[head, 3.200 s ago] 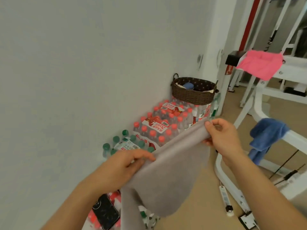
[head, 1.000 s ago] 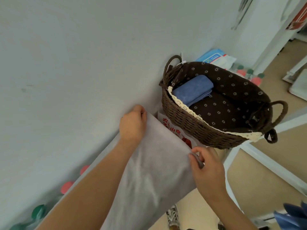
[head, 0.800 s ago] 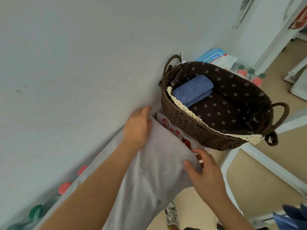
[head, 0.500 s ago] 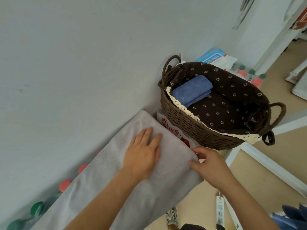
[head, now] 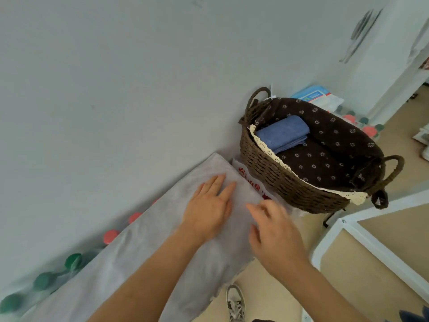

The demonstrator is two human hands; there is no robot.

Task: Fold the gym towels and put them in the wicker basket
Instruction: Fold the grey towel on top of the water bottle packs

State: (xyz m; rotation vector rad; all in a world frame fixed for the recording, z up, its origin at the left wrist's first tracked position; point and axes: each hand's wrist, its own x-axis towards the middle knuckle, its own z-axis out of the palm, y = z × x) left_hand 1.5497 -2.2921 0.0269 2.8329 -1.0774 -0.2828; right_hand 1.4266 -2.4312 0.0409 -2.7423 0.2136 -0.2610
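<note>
A grey towel (head: 130,259) lies spread along the tops of packed water bottles beside the wall. My left hand (head: 209,210) rests flat on its far end, fingers straight. My right hand (head: 276,238) hovers over the towel's right edge with fingers loosely spread, holding nothing. Just beyond the towel stands the brown wicker basket (head: 290,184) with a dark flowered lining and a lace trim. A folded blue towel (head: 283,133) lies inside it at the left end.
Red and green bottle caps (head: 111,235) show along the wall left of the grey towel. A white machine frame (head: 371,247) crosses the floor at the right. A blue and white packet (head: 318,98) lies behind the basket. My shoe (head: 235,303) is below.
The towel was carried to the bottles by the basket and laid down. My left hand went flat on it, and my right hand let go of the corner and opened.
</note>
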